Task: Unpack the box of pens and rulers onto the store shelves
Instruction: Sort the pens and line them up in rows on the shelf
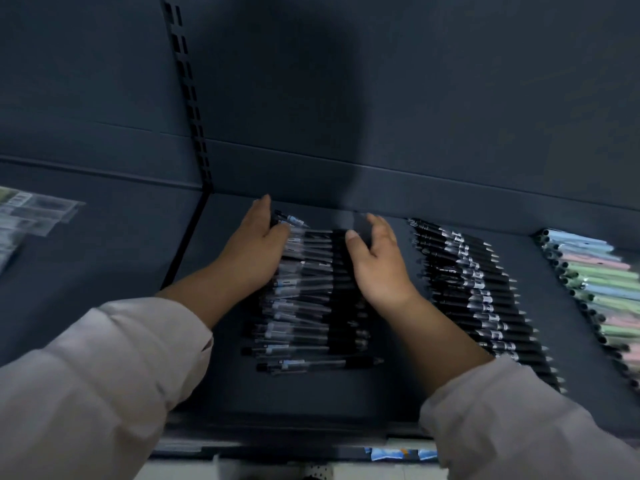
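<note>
A row of clear-barrelled pens with black grips (308, 299) lies side by side on the dark shelf (311, 393). My left hand (254, 249) presses flat against the left ends of the pens at the far part of the row, fingers straight. My right hand (375, 261) rests against the right ends of the same pens, fingers nearly straight, thumb spread over the black grips. Neither hand holds a pen. The box and any rulers are out of view.
To the right lies a row of black pens (485, 299), and further right a row of pastel pens (595, 289). Clear flat packets (24, 216) lie on the neighbouring shelf at left. A slotted upright (190, 98) divides the dark back panels. Price labels (398, 453) line the shelf's front edge.
</note>
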